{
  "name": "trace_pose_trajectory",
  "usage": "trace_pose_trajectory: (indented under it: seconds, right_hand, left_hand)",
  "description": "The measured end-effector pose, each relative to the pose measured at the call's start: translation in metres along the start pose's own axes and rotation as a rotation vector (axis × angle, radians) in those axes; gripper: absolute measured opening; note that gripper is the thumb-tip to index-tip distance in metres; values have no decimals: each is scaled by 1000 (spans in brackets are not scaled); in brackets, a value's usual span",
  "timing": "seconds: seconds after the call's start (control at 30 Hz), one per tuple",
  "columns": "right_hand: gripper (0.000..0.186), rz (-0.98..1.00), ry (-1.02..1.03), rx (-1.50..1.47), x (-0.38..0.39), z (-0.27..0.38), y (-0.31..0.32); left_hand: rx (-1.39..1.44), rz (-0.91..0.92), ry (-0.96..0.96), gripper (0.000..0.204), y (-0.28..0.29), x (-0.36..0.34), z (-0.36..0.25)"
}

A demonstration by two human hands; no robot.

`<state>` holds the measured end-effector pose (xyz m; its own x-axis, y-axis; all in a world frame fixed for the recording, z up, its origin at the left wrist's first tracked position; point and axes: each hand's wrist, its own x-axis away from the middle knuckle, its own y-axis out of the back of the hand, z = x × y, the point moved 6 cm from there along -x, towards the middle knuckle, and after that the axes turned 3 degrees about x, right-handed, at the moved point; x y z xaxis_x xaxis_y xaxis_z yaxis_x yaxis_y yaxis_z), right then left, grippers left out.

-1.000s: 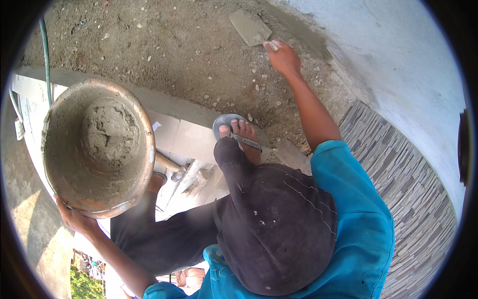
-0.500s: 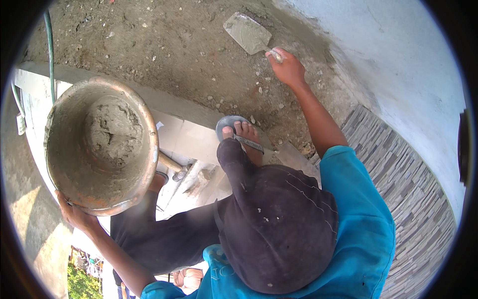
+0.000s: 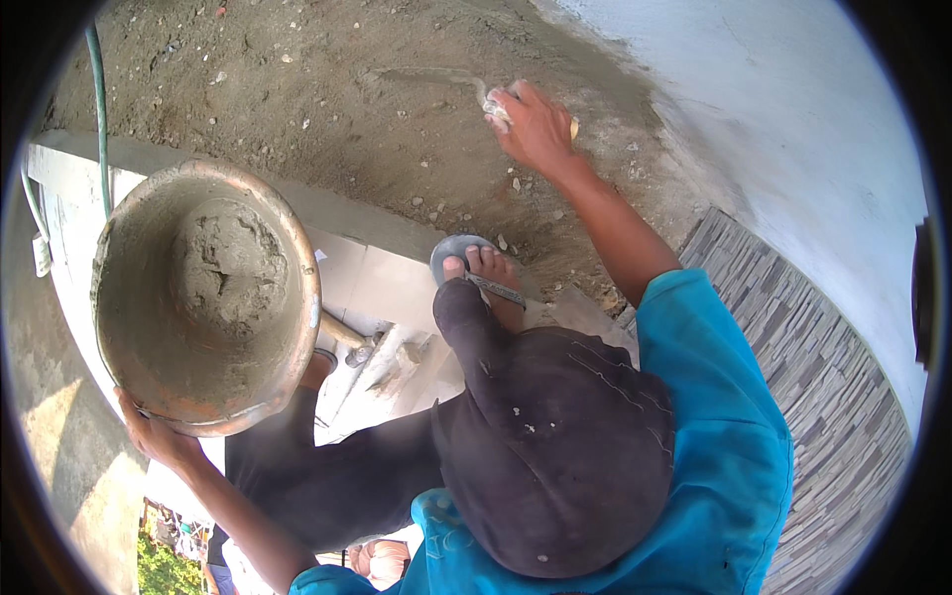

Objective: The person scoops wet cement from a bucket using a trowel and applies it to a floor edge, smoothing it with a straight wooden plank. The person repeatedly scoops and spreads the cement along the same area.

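Rough grey-brown mortar bed (image 3: 297,89) fills the upper part of the head view, strewn with small stones, running up to a pale plastered wall (image 3: 793,119) at the upper right and down to a light concrete edge (image 3: 357,213) that crosses the picture from the left. A green hose (image 3: 99,109) hangs along the left rim, and a ribbed stone-pattern cladding (image 3: 823,397) curves down the right side.

At the far edge of the bed, close to the wall, the right hand (image 3: 535,124) is closed around the handle of a trowel (image 3: 436,77); the fingers wrap it fully, so none of the handle shows. The blade lies nearly flat on the mortar, its long axis running leftward from the fist along the bed, away from the wall. The arm is stretched well forward.

Low at the left, the left hand (image 3: 159,436) grips the near rim of a round pan (image 3: 208,297) from underneath, fingers curled on the metal, holding it tilted toward the camera. A lump of wet mortar (image 3: 228,268) sits inside it. The pan is well apart from the trowel, down and to the left of it, with the sandalled foot (image 3: 481,273) on the concrete edge between them.
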<state>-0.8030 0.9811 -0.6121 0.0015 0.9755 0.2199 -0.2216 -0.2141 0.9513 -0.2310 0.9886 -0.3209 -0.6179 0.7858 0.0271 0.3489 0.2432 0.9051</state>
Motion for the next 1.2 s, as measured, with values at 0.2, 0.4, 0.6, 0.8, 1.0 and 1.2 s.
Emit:
trace_pose_trajectory:
  seconds: [0.2, 0.4, 0.6, 0.8, 1.0, 1.2]
  right_hand:
    - [42, -29, -306, 7, 30, -91, -12]
    - [45, -230, -256, 88, 15, -119, -33]
    - [47, -97, -390, -74, -8, -106, -21]
    - [50, -116, -481, -137, -1, -114, -17]
    - [51, -139, -515, -173, 13, -118, 4]
    - [45, -382, -407, -167, 26, -119, 20]
  left_hand:
    - [-17, 0, 0, 48, -3, 2, -2]
    - [124, -23, 65, 48, -10, 2, -10]
    - [-19, -22, -27, 46, -2, -5, -4]
    - [-4, -38, -13, 48, -5, 0, -16]
    - [-24, -23, -50, 49, -1, -4, -14]
    - [50, -40, 7, 49, -1, 0, -15]
